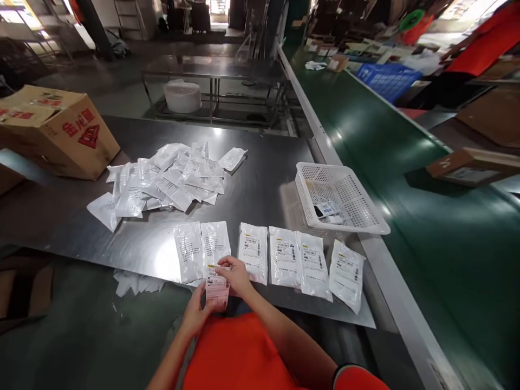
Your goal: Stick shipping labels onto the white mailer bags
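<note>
Both grips closed at the bottom centre of the frame, left hand (195, 315) from below and right hand (235, 275) from above, on a small stack of pink-and-white label slips (217, 290), held together just past the near edge of the stainless steel table (260, 162) and above an orange shirt (235, 357). Along that edge, a row of six white plastic pouches (284, 257) with barcode labels, side by side, the two leftmost just behind the slips. Farther up the table, a loose heap of similar pouches (162, 179). To the right, a white perforated plastic basket (341, 187) with a few small printed cards (327, 209) inside, at the table's edge beside a green conveyor belt (365, 124). Upper left, a cardboard box with red print (60, 132). Upper right, a co-worker in an orange top (483, 49) beyond a blue plastic crate (388, 81). Small white scraps (134, 283) below the table's near edge.
</note>
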Tool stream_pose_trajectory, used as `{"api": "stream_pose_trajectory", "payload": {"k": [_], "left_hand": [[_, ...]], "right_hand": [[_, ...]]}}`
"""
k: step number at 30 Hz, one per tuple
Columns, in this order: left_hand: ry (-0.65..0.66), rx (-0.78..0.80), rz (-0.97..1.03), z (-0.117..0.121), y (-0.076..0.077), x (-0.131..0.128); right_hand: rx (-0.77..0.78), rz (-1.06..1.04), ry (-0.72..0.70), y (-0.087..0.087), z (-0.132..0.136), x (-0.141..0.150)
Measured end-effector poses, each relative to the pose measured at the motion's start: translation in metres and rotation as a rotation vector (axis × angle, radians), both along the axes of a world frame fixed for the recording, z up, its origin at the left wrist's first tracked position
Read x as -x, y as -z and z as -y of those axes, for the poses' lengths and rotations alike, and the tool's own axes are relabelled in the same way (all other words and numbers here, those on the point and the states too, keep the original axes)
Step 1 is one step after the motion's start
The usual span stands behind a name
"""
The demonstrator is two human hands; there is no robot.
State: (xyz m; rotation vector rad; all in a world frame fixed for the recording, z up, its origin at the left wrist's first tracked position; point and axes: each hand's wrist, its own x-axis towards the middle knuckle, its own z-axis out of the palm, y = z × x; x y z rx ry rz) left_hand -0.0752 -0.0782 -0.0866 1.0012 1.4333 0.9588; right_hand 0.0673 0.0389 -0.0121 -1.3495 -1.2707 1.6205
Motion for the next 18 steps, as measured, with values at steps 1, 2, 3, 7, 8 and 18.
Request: {"api": "stream_pose_trajectory", "payload": {"k": [1,2,3,7,8,18], "left_hand": [[-0.068,-0.042,0.0,-0.009,-0.005,-0.001],[-0.109,-0.061,0.048,-0.019,-0.012,-0.002],[-0.108,-0.063,0.11,-0.03,-0.02,-0.005],[-0.306,0.145,0.33,-0.07,-0.043,-0.022],[-0.38,0.169,0.326,-0.075,-0.044,-0.027],[-0.553,0.546,0.444,-0.016,0.018,-0.055]], "right_hand": [[0.049,0.0,-0.004,-0.002,0.001,-0.001],[0.075,0.01,-0.013,-0.003,0.001,-0.002],[0.073,0.028,-0.021,-0.004,0.0,-0.004],[-0.066,0.125,-0.035,0.005,-0.018,-0.004],[-0.117,0.145,-0.045,0.011,-0.026,-0.002],[-0.228,0.469,0.047,0.082,-0.141,0.042]]}}
